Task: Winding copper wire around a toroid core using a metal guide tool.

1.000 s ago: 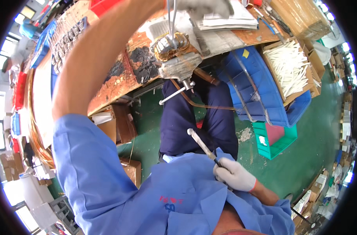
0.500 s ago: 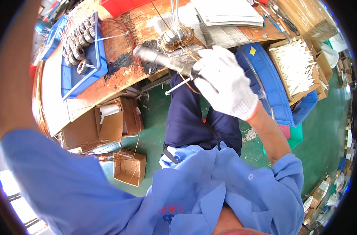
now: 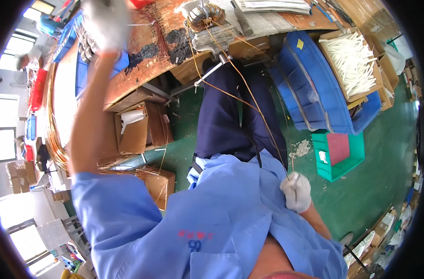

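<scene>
Our right hand (image 3: 296, 193) now grips the coil's (image 3: 206, 17) wire (image 3: 259, 110), not the tool, so wire-handling seems underway; our left hand (image 3: 107, 25), too blurred to tell its grip, is toward the tabletop's (image 3: 133, 76) left edge.

Left of the vise (image 3: 214, 41), I could pass over open benchtop (image 3: 151, 70) as far as the blue tray (image 3: 121, 63). Below the vise, its handle (image 3: 209, 74) and at least 2 copper wires (image 3: 259, 110) obstruct me; right of it, the blue bin (image 3: 330, 100).
</scene>
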Demonstrator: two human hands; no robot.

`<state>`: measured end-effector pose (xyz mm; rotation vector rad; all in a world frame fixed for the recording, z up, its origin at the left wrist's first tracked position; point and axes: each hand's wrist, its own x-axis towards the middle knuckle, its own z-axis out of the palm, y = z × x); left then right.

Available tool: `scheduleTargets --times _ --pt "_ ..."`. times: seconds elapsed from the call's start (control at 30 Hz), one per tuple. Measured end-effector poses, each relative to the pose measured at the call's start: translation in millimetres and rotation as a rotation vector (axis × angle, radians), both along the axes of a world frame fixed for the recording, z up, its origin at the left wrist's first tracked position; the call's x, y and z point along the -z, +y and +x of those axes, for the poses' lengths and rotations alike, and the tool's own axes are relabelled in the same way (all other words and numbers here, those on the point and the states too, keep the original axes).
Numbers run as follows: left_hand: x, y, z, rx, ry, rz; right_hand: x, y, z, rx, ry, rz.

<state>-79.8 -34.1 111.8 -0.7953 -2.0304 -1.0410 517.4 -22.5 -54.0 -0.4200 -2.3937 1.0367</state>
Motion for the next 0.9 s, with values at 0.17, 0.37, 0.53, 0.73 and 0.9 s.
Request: scheduleTargets --times 0.17,0.37,0.53,0.73,0.9 --pt "68.6 -37.1 118.9 0.944 0.585 -0.342 26.4 -37.3 98.1 0.253 -0.269 -0.108" --pt "106.0 -6.8 153.9 0.788 0.215 -0.092 63.7 -43.9 157.9 0.391 -0.429 -0.259" --pt "68.2 -3.0 162.3 0.711 0.451 -0.032 100.9 -32.9 197.9 0.568 -0.629 -0.756" --pt "34.7 4.0 129.2 1.099 -0.668 1.278 14.1 66.1 13.1 0.735 -0.118 -0.655" --pt "5.9 23.6 30.0 0.945 -1.211 1.231 -125.9 70.0 -174.0 0.239 -0.398 -0.764"
